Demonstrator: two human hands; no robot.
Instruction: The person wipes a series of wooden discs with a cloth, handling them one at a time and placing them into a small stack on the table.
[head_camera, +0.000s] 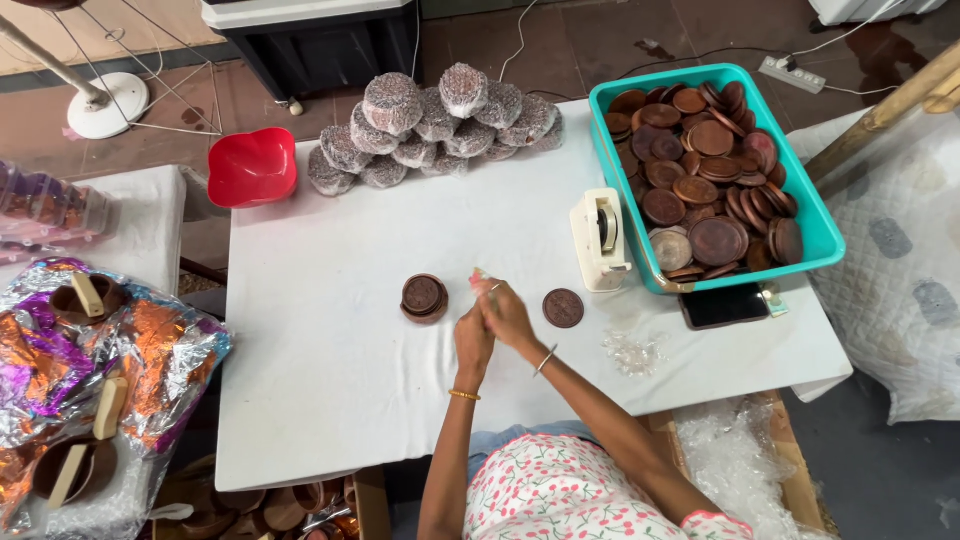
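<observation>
My left hand (472, 338) and my right hand (508, 310) meet over the middle of the white table (330, 370), fingers pinched together on a small pale strip, likely tape. A round brown wooden box (424, 297) sits just left of my hands. A flat brown wooden lid (563, 308) lies just to the right of them. A cream tape dispenser (600, 238) stands beyond the lid, beside a teal crate.
The teal crate (812, 215) holds several brown discs. A pile of wrapped round boxes (430, 130) sits at the table's far edge, a red bowl (252, 166) at its far left corner. A dark phone (724, 305) and crumpled clear wrap (632, 353) lie at right. Shiny foil bags (100, 350) are left.
</observation>
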